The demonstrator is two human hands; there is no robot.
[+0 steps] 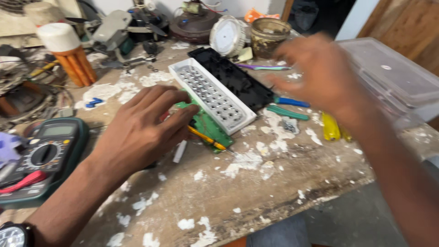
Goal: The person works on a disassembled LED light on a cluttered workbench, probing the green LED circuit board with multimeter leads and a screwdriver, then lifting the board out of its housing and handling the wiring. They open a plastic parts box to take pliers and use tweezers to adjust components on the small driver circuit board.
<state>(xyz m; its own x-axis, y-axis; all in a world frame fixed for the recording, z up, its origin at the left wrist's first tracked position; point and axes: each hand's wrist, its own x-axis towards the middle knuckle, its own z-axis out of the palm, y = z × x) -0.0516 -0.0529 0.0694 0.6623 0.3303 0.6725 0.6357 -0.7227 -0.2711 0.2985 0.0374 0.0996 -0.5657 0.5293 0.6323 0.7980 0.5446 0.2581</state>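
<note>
Left hand (pixel 139 130) curled, pressing green circuit board (pixel 211 128) beside white LED panel (pixel 212 95); right hand (pixel 320 73) blurred, released, above bench

Single head-worn view, looking steeply down and forward over the table (pixel 274 183) from close range. Both forearms enter from the lower edge; the table's far clutter fills the upper frame, its near edge running diagonally across the lower right.

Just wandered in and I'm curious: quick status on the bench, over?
Left hand pressing on green circuit board, beside white LED panel. Right hand raised, blurred, empty as far as visible. Multimeter at left, pliers nearby.
</note>
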